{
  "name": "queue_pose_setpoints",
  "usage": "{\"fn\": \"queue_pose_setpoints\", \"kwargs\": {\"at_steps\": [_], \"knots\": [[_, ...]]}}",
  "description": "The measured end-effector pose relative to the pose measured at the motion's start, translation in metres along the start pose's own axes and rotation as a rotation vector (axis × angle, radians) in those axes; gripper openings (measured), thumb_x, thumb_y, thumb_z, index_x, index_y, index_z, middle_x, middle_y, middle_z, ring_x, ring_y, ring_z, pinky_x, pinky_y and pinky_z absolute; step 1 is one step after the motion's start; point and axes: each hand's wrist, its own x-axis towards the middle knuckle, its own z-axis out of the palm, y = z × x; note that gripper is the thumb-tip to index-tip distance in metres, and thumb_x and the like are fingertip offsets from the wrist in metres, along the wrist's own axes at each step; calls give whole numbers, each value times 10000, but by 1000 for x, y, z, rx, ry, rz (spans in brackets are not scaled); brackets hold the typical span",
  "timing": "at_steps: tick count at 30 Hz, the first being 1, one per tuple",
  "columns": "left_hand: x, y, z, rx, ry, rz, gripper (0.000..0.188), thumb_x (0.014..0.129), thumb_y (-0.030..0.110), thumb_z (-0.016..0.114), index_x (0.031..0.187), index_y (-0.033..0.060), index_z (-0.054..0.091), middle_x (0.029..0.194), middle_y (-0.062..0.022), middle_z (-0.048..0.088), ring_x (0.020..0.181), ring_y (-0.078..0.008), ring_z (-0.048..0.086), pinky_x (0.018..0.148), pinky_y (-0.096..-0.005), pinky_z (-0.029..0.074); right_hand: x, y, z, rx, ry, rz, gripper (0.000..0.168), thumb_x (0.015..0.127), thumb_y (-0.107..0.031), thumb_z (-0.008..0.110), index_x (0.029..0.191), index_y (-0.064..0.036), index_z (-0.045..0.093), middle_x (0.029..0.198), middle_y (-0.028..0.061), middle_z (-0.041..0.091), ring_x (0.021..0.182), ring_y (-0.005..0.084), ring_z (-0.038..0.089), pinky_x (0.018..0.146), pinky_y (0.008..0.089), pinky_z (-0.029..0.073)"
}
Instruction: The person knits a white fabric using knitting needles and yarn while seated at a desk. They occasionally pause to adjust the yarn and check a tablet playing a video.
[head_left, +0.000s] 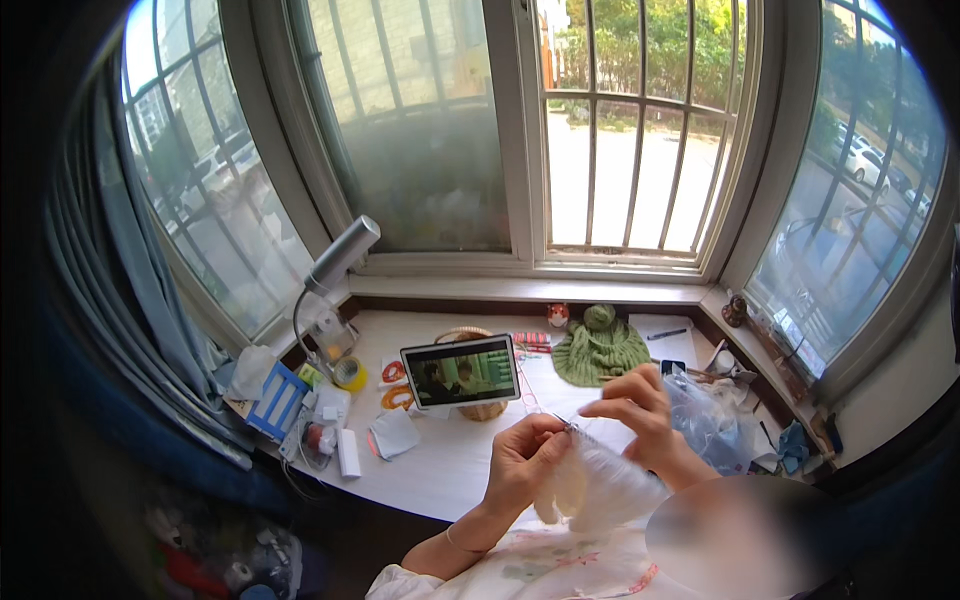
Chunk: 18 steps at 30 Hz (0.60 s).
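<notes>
My left hand (529, 454) pinches the top edge of a piece of white knitting (607, 487) near a knitting needle tip. The stitches run along the needle (592, 439) down to the right, and the fabric hangs below in front of my lap. My right hand (641, 420) is raised just above the needle, its fingers bent and spread; whether it holds the yarn or part of the needle is not clear. Beyond my hands, a tablet (461, 371) showing a video leans against a wicker basket (482, 411).
Green knitting with a yarn ball (600, 341) lies at the back of the desk. At the right are a clear plastic bag (705, 424) and a phone (673, 367). A desk lamp (341, 251), yellow tape (349, 373) and a blue rack (277, 401) stand at the left.
</notes>
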Motion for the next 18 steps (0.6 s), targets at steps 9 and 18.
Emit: {"fn": "queue_pose_setpoints", "kwargs": {"at_steps": [9,18], "knots": [[4,11,3,32,-29,111,143,849,79,544,973,9,533,844,-33,549,669,-40,516,559,-174,414,-11,3,-5,-64,104,-43,295,519,-188,648,811,-177,685,690,-59,507,652,129,414,588,257,313],[6,20,-28,91,-241,48,143,828,19,542,955,-29,587,860,-39,554,768,-63,520,651,-168,422,-3,-7,34,298,83,66,169,637,-170,671,714,-70,559,753,41,506,677,181,467,610,275,356]]}}
